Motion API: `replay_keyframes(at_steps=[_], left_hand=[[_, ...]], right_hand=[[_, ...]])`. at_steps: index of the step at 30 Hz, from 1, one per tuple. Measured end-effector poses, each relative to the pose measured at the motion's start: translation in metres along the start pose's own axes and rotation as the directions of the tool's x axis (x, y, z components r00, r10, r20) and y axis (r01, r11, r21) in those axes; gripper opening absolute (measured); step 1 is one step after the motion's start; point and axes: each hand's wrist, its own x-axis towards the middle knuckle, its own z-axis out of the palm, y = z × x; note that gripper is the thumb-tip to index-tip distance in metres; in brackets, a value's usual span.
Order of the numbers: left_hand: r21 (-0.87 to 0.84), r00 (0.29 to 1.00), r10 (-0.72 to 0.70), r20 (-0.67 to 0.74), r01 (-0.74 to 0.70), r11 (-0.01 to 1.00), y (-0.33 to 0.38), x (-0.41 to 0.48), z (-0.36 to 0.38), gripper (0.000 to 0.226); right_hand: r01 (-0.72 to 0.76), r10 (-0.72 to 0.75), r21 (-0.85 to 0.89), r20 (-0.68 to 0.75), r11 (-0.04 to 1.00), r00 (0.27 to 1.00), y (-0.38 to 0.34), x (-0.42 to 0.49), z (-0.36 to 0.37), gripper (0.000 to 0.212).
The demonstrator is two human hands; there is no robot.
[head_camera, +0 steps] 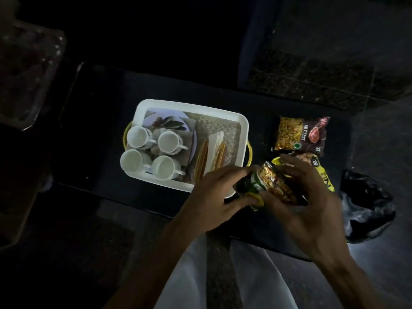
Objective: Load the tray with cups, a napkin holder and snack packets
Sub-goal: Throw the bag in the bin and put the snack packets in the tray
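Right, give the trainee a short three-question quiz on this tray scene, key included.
1. How many cups stand in the tray?
2. True or false: the napkin holder is already in the tray.
3. The green snack packet is: A) in the tray, B) held by both the left hand and the right hand, C) lying beside the Mixture packet.

Key: 1) four; 2) true; 3) B.
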Motion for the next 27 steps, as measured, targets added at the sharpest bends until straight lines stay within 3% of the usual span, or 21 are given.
replay_keyframes(at_steps=[3,8,12,16,20,27], left_hand=[[0.025,0.993,0.010,-0.113,-0.007,1.000,-0.009,0.012,-0.031,0.048],[-0.126,0.946,-0.087,-0.312,0.050,0.991,-0.035,0.024,-0.076,0.036],[-0.274,0.850,-0.237,-0.469,0.116,0.955,-0.065,0.034,-0.115,0.033],[-0.298,0.825,-0.310,-0.473,0.182,0.937,-0.104,0.045,-0.156,0.029],[-0.267,0.785,-0.411,-0.463,0.319,0.909,-0.150,0.056,-0.194,0.027],[-0.159,0.776,-0.447,-0.446,0.423,0.892,-0.208,0.074,-0.230,0.025]], right_hand=[[0.068,-0.069,0.031,0.015,0.997,0.998,-0.020,0.026,0.014,0.072],[0.051,-0.051,0.171,-0.008,0.984,0.999,-0.039,0.077,0.060,0.081],[-0.060,0.050,0.154,0.070,0.986,0.996,-0.050,0.118,0.123,0.062],[-0.095,0.090,0.121,0.049,0.988,0.995,-0.057,0.157,0.191,0.039],[-0.137,0.133,0.060,0.068,0.989,0.989,-0.057,0.193,0.242,0.036],[-0.188,0.201,-0.149,0.078,0.971,0.977,-0.042,0.231,0.304,0.030]])
